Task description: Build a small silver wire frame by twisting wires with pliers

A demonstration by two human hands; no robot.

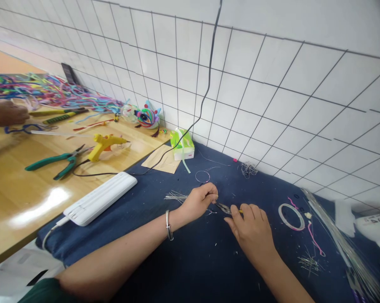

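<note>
Wires (176,196): straight, loose on blue cloth (196,261), look unbent
Left hand (197,203): fingers pinch tiny thing (214,202), can't tell what
Right hand (254,227): fingers squeeze pliers (223,208)
Ring (203,171): bent round already

On the worktop (9,185) filling the left of the frame, a glue gun (102,147) lies right of the pliers (47,163), before a heap of pipe cleaners (91,100) at upper left. A cloth (192,261) spreads across lower centre and right; on it, a power bank (99,198) lies left, a tissue pack (184,154) behind. At right, a tape roll (281,215) lies left of a wire bundle (335,229).
</note>
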